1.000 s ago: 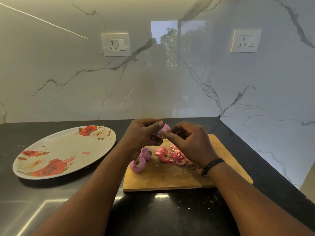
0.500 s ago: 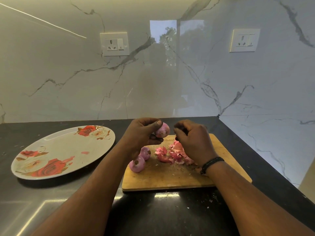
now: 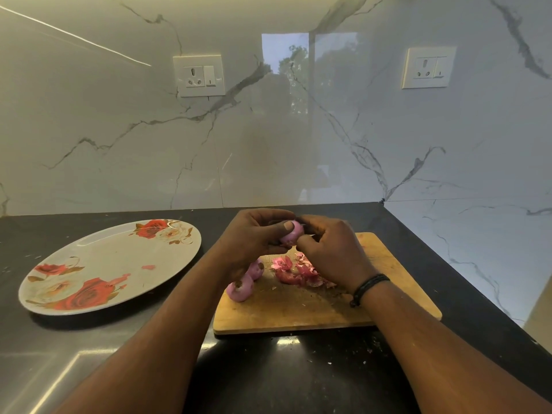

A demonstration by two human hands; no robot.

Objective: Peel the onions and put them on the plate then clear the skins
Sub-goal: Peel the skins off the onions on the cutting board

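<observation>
Small onion (image 3: 292, 232) held above cutting board (image 3: 298, 312), clamped in left hand (image 3: 254, 240) grip, right hand (image 3: 331, 249) fingertips pinching skin at its near side. Likely slip: smooth bulb popping from fingers, rolling off onto dark table (image 3: 268, 369). Two more onions (image 3: 240, 289) and skins (image 3: 295, 271) crowded beneath; plate (image 3: 98, 264) bare, well left.

Plate (image 3: 98, 258) left of board (image 3: 298, 312); onions (image 3: 240, 289), seemingly skins (image 3: 295, 273), on board.
</observation>
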